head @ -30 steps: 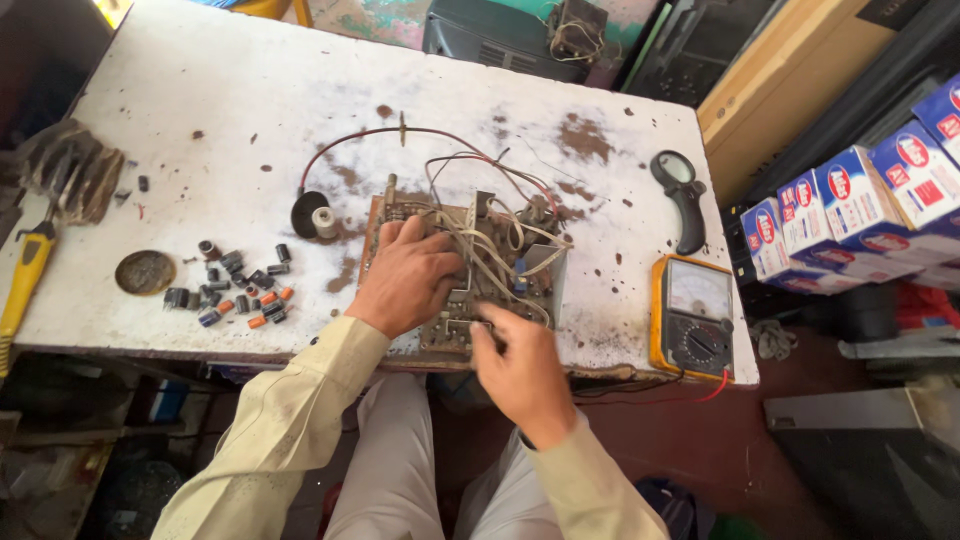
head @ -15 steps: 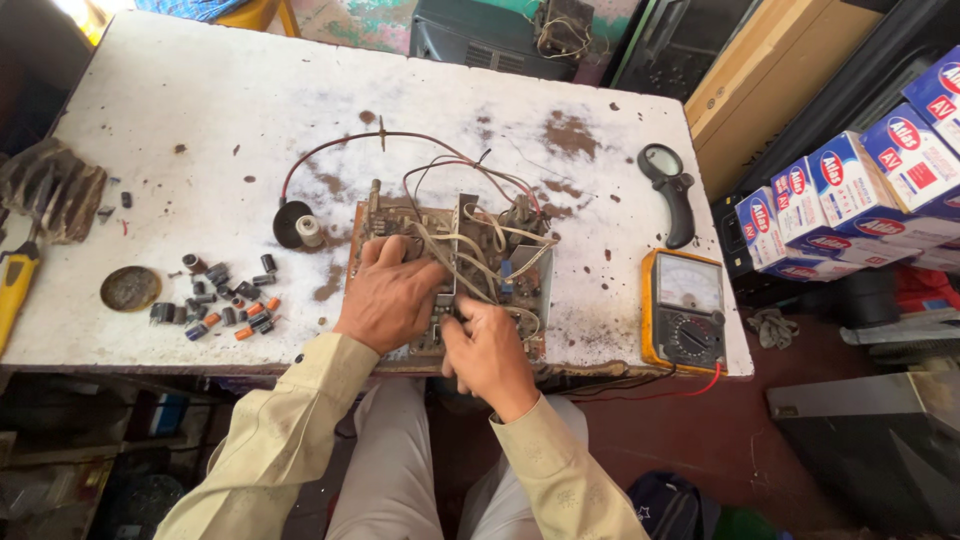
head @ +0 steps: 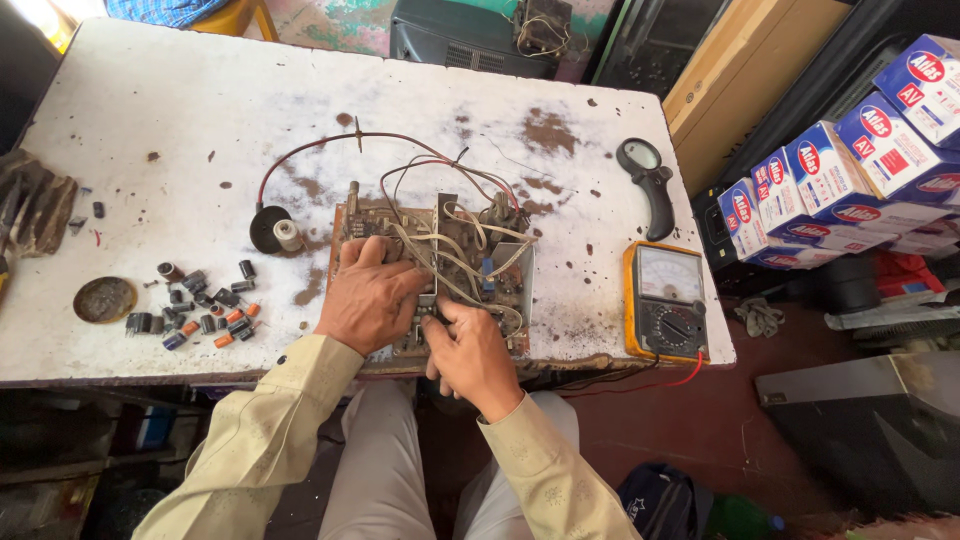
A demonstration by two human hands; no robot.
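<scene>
A brown circuit board (head: 480, 265) with a tangle of white, red and black wires lies near the front edge of a worn white table (head: 200, 110). My left hand (head: 368, 296) rests flat on the board's left half, fingers pressing down on it. My right hand (head: 470, 348) is at the board's near edge, fingertips pinched on a small part or wire there; what they grip is hidden. A red wire runs from the board to a small black round speaker (head: 270, 228) on the left.
Several small capacitors (head: 200, 310) and a round metal lid (head: 105, 299) lie front left. A yellow analogue multimeter (head: 665, 300) sits front right, a black magnifier (head: 650, 180) behind it. Stacked blue-and-white boxes (head: 860, 170) stand on the right, dark metal parts (head: 35, 205) at the left edge.
Both hands have stayed on the board with only small shifts; my right hand has edged up onto the board's near edge. The view has shifted slightly.
</scene>
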